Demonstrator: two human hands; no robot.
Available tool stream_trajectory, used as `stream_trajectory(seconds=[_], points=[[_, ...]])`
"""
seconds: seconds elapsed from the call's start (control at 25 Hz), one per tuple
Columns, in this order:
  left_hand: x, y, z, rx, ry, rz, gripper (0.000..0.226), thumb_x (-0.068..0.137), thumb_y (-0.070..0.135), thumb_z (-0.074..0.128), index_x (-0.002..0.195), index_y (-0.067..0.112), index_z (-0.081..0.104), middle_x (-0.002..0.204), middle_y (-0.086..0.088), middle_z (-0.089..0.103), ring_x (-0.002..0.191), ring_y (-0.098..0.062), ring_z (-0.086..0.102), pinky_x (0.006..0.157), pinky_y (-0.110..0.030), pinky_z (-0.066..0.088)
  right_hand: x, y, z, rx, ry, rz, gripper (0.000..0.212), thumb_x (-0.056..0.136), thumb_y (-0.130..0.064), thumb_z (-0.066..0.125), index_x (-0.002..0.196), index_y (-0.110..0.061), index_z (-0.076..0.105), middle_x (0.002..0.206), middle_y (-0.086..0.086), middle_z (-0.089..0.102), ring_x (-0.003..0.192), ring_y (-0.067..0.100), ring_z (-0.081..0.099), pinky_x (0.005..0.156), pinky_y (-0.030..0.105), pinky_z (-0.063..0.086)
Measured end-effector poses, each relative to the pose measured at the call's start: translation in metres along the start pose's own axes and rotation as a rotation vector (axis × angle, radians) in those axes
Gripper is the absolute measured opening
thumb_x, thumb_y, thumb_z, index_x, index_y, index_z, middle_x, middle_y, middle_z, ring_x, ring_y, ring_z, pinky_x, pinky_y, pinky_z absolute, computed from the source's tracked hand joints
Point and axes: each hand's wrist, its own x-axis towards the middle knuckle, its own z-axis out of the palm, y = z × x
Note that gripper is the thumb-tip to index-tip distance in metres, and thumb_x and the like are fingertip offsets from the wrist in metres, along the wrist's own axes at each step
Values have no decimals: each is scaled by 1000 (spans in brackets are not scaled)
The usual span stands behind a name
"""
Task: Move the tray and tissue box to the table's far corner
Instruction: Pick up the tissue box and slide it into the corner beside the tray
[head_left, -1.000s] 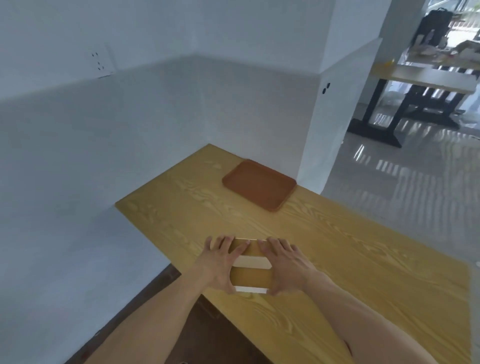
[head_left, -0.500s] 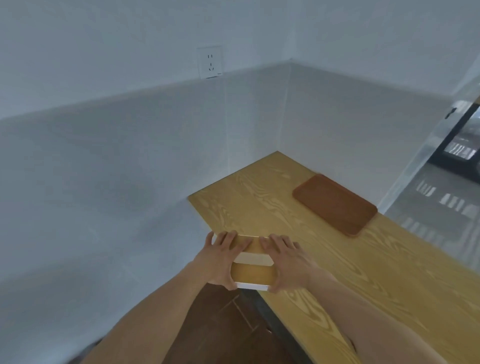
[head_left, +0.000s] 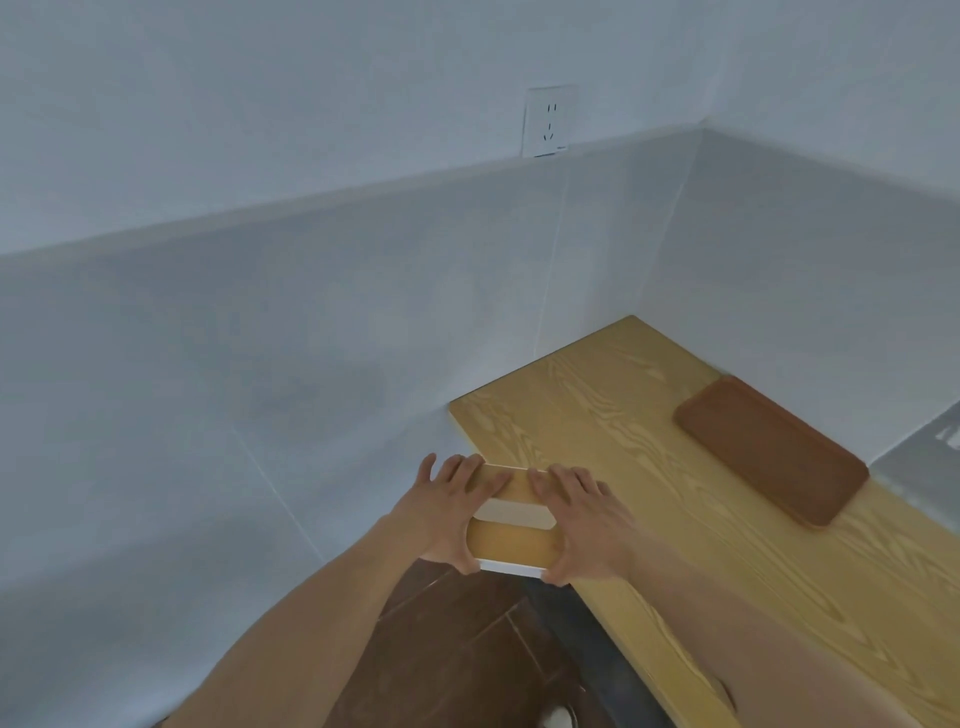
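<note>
Both hands — left hand (head_left: 441, 512) and right hand (head_left: 587, 525) — clasp the tissue box (head_left: 511, 530) by its ends at the table (head_left: 597, 410) edge, so the box-carrying step seems underway, next calling for setting it near the tray (head_left: 769, 449) toward the corner.

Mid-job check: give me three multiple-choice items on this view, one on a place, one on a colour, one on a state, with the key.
1. Where does the flat reddish-brown rectangular tray lie?
A. on the wooden table, by the wall
B. on the floor
C. in the hands

2. What colour is the top of the tissue box?
A. blue
B. wood-tone with a pale band
C. black

3. How is the box held?
A. by one hand
B. by neither hand
C. between both hands

Key: 1 A, the tray rests on the tabletop; 2 B, yellow-brown with a cream strip; 3 C, the left hand and right hand press its two ends.
</note>
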Motion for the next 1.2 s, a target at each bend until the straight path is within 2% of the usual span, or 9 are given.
stream_trajectory(seconds=[0.28,0.48,0.64,0.8,0.92,1.2], points=[[67,-31,2,-5,-34,18,123,58,72,70,151,41,-4,158,-8,12,146,-33,9,117,-64,2,58,39,0,29,-13,10,126,52,-69,66,152,-27,1,154,7,20,140,31,20,112,46,30],[137,-43,-22,33,-55,59,122,59,69,71,152,39,-3,157,-8,13,145,-33,12,116,-62,5,96,87,-7,87,-2,66,126,53,-70,64,153,-27,0,154,6,19,140,30,20,113,46,28],[195,-39,-38,86,-72,121,122,57,69,71,152,37,1,155,-8,17,143,-32,16,116,-58,10,113,126,-8,137,-17,157,127,56,-64,70,154,-26,-1,158,8,16,143,31,16,116,47,25],[244,-35,-38,134,-106,203,124,56,71,69,152,39,-2,152,-5,17,143,-31,14,116,-59,11,119,151,-2,177,-25,244,130,57,-61,75,155,-24,-1,158,10,14,144,32,14,118,48,21],[276,-31,-36,143,-136,263,126,57,70,70,151,40,-6,155,-6,12,146,-30,10,116,-62,9,121,168,4,201,-32,310,131,58,-62,77,156,-23,-2,161,10,12,146,33,14,118,49,22],[360,-44,-27,183,-130,423,127,57,74,69,152,40,-9,158,-10,11,147,-32,12,117,-63,10,156,196,11,223,-47,498,133,58,-59,79,157,-20,-1,160,11,14,144,35,16,117,48,24]])
